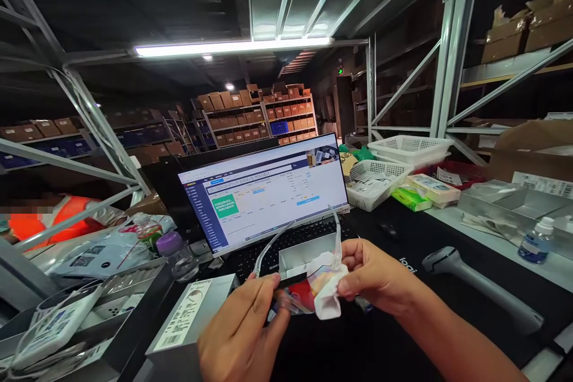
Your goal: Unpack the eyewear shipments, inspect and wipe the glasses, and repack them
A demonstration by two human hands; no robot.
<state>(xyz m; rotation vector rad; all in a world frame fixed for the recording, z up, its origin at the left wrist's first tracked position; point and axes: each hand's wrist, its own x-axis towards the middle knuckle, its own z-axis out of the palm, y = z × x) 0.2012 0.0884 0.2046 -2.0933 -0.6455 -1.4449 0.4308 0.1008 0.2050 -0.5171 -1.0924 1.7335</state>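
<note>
In front of the monitor, my two hands hold a small soft packet [329,286] of white material and clear plastic, with red and yellowish patches. My left hand [244,328] pinches its dark and clear left end. My right hand [371,277] has its thumb and fingers closed on the white right side. Two pale curved strands [271,245] rise behind the packet, one by each hand; where they lead is unclear. Just behind is an open grey box [293,258], partly covered by the packet. A closed grey box [192,313] with a printed label stands beside my left hand.
A monitor [268,197] and keyboard [308,239] stand ahead. On the right lie a barcode scanner [481,289], a mouse [387,229], white baskets [380,185] and a spray bottle [536,242]. To the left are a purple-lidded jar [179,256], bagged parcels [102,253] and metal rack posts.
</note>
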